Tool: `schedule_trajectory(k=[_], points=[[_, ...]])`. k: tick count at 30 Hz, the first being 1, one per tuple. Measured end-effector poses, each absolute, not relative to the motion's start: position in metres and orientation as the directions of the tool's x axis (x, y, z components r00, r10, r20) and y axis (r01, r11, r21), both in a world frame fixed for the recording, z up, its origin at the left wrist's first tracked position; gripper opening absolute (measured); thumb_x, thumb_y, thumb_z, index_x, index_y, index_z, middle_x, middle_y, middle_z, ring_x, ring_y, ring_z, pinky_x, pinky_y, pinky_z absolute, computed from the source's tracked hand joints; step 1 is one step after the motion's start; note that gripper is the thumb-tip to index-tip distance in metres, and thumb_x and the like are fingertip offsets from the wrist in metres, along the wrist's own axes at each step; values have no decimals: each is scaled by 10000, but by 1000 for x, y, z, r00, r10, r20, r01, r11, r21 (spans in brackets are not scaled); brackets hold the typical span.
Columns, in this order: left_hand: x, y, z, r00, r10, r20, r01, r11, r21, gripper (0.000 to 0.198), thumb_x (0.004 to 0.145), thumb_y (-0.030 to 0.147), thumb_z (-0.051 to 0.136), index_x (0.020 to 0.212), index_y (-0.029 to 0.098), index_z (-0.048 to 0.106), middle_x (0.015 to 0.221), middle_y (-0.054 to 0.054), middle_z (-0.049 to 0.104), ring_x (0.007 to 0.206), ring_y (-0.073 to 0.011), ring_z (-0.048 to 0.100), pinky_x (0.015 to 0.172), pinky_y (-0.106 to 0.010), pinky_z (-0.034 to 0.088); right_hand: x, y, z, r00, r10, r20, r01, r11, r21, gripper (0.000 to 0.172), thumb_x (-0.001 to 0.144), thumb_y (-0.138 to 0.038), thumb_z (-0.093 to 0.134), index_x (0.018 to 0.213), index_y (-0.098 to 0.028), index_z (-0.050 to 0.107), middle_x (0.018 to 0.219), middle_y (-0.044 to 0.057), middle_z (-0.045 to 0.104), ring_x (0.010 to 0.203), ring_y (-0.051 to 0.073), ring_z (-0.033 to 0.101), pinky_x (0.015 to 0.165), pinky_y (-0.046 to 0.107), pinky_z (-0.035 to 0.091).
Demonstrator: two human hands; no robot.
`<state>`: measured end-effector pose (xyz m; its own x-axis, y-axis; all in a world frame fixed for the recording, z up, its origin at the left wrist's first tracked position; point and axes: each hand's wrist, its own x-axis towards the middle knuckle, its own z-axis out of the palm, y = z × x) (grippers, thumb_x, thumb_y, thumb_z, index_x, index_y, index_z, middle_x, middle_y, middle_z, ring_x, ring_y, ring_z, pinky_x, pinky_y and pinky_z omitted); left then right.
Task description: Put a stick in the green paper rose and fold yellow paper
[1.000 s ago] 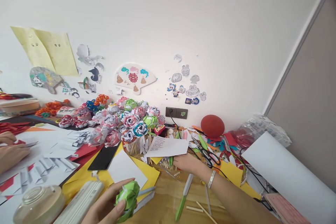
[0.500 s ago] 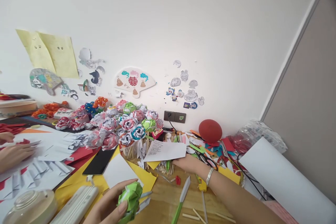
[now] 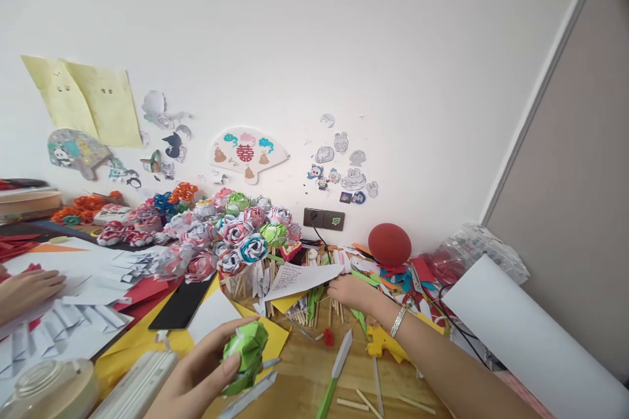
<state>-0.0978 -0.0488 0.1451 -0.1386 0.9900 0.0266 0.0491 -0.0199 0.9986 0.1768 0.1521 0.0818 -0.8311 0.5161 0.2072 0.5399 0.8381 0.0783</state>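
My left hand [image 3: 206,366] is closed around a green crumpled-looking paper flower [image 3: 247,350], thumb on its near side. Pale folded paper strips [image 3: 250,395] stick out beside the flower. My right hand [image 3: 350,292] reaches into the clutter at the back, its fingers curled down beside a bundle of thin wooden sticks [image 3: 338,309]. Whatever is between those fingers is hidden. Just left of them lies a white sheet with writing [image 3: 295,280], its right end bent upward. A cluster of paper flowers [image 3: 236,232] in white, pink, green and blue stands behind.
Loose sticks [image 3: 371,404] and a green-and-white paper strip [image 3: 335,370] lie on the wooden table. A black phone [image 3: 179,304], power strip [image 3: 135,386] and glass jar [image 3: 49,389] are at left. Another person's hand [image 3: 29,291] rests on papers. A red balloon [image 3: 389,245] sits at right.
My right hand has come out from under the written sheet and sits slightly farther back; the sheet's right end now bends up. My left hand still holds the green flower. The view shifted slightly.
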Motion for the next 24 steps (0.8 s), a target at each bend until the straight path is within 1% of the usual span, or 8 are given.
schedule_trajectory(k=[5, 10, 13, 14, 16, 17, 20, 24], points=[[-83, -28, 172, -79, 991, 113, 1, -113, 994, 514, 650, 599, 712, 1041, 267, 686, 1061, -42, 708, 999, -303, 631, 802, -328, 543, 194, 133, 122, -638, 571, 516, 580, 798, -166, 191, 929, -236, 502, 792, -166, 614, 826, 47, 662, 820, 195, 624, 746, 329, 504], [-55, -5, 195, -16, 976, 219, -62, -219, 974, 465, 696, 539, 700, 1050, 238, 674, 1113, -77, 677, 1042, -298, 604, 834, -334, 508, 219, 91, 164, -211, 614, 761, 511, 733, -450, 268, 1000, -297, 293, 914, -187, 522, 901, 66, 650, 823, 176, 630, 725, 301, 510], [-37, 5, 206, 12, 971, 240, -74, -238, 968, 474, 701, 528, 689, 1069, 231, 670, 1181, -88, 644, 1038, -308, 601, 820, -347, 510, 234, 63, 180, 27, 589, 807, 370, 745, -556, 235, 1011, -292, 211, 951, -225, 428, 821, 27, 661, 679, 153, 634, 642, 296, 518], [-32, 8, 208, 27, 969, 246, -68, -244, 967, 479, 697, 527, 691, 1074, 231, 669, 1187, -87, 641, 1047, -310, 595, 820, -346, 509, 238, 54, 184, 156, 596, 788, 202, 762, -616, 176, 1001, -316, 276, 940, -237, 422, 774, 6, 666, 613, 152, 624, 602, 295, 513], [-23, 14, 211, 47, 963, 264, -61, -261, 964, 479, 698, 529, 690, 1075, 233, 669, 1175, -82, 646, 1067, -307, 582, 826, -334, 504, 246, 37, 189, 321, 611, 723, -70, 777, -626, 143, 961, -369, 410, 905, -244, 451, 722, -13, 672, 557, 147, 606, 565, 289, 503], [-20, 17, 211, 52, 961, 271, -61, -268, 961, 475, 702, 532, 685, 1073, 236, 668, 1167, -78, 649, 1069, -304, 581, 818, -326, 504, 250, 29, 191, 379, 617, 690, -143, 775, -615, 145, 936, -379, 469, 892, -242, 474, 713, -13, 674, 543, 142, 597, 555, 284, 499], [-14, 25, 209, 51, 960, 277, -85, -272, 959, 458, 692, 544, 693, 1039, 245, 681, 1162, -65, 651, 1046, -291, 593, 793, -300, 508, 260, 13, 193, 479, 616, 626, -247, 778, -577, 153, 874, -381, 580, 889, -233, 542, 702, -5, 676, 523, 136, 580, 525, 275, 492], [-8, 31, 203, 106, 968, 228, -183, -207, 961, 474, 634, 562, 742, 1000, 265, 698, 1137, -52, 666, 997, -281, 618, 774, -291, 515, 269, 2, 191, 560, 583, 589, -301, 805, -511, 150, 818, -338, 665, 911, -234, 610, 715, -10, 681, 560, 131, 596, 533, 252, 495]])
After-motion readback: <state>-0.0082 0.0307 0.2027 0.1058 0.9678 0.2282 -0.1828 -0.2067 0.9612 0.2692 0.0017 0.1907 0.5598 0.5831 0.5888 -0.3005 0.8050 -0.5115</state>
